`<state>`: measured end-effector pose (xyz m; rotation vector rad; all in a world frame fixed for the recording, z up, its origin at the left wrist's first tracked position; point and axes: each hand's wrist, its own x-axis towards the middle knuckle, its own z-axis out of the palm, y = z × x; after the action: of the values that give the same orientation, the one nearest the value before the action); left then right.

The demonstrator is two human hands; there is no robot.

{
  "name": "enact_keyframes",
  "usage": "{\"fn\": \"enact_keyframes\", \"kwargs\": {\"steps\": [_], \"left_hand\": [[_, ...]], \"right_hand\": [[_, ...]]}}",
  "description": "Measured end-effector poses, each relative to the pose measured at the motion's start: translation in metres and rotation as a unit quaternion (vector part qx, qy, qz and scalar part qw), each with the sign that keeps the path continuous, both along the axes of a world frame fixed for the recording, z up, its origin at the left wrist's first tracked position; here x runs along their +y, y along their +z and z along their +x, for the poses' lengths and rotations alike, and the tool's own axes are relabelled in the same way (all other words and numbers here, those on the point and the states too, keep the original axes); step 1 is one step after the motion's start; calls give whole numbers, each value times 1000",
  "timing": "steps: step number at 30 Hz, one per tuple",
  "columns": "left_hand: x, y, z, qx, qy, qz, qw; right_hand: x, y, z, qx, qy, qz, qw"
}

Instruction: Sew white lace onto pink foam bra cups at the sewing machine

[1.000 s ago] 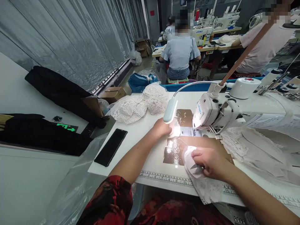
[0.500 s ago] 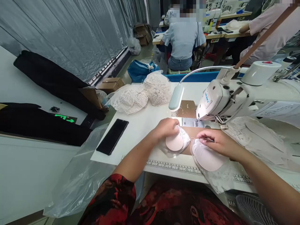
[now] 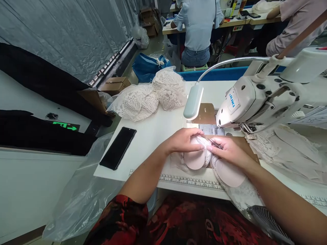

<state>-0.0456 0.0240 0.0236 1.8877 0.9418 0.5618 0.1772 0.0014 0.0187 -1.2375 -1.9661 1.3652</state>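
Observation:
My left hand (image 3: 182,140) is closed on white lace fabric with a pale pink round cup pad (image 3: 195,160), its thumb and fingers pinching the upper edge. Beside it, my right hand (image 3: 228,149) is closed round small dark metal thread snips (image 3: 216,143), which stick out between thumb and fingers. The thumbs of both hands nearly meet at the lace. Below my right hand lies a second pale cup pad (image 3: 230,173), whose lace (image 3: 245,194) hangs over the table's front edge. Just behind the hands stands the head of a white sewing machine (image 3: 237,102).
A black phone (image 3: 118,148) lies at the table's left. Bundles of lace cups (image 3: 140,102) sit at the back left, beside a lamp head (image 3: 193,102). More lace pieces (image 3: 288,149) lie right of the needle area. A co-worker (image 3: 200,30) sits beyond the table.
My hands have come together over the lace, the right one moving left toward the left one. The snips now show in my right hand. The camera view has shifted slightly.

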Motion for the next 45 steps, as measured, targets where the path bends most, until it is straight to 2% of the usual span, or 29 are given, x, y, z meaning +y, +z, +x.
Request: {"fn": "enact_keyframes", "kwargs": {"steps": [3,9,13,16,21,25,28,32,39,45], "left_hand": [[-2,-3,11,21,0,10,1000],[0,-11,16,-47,-29,-141,988],[0,-7,15,-92,-41,-238,966],[-1,-4,16,-100,-28,-274,956],[-2,-9,18,-115,5,-283,952],[-1,-13,19,-106,5,-287,952],[-2,-12,19,-103,-2,-285,953],[-2,-10,19,-106,11,-286,952],[-1,-12,19,-82,-4,-271,959],[-1,-10,19,-68,-13,-264,962]], "right_hand": [[-1,3,2,37,1,-15,999],[0,2,9,26,-4,11,1000],[2,1,20,3,-8,17,1000],[4,4,27,-14,11,10,1000],[5,8,25,-7,34,11,999],[2,7,17,-11,11,-3,1000],[3,5,16,-4,2,5,1000],[4,4,19,13,-3,-28,1000],[2,7,13,-25,21,62,998],[1,1,14,-28,-21,50,998]]}}
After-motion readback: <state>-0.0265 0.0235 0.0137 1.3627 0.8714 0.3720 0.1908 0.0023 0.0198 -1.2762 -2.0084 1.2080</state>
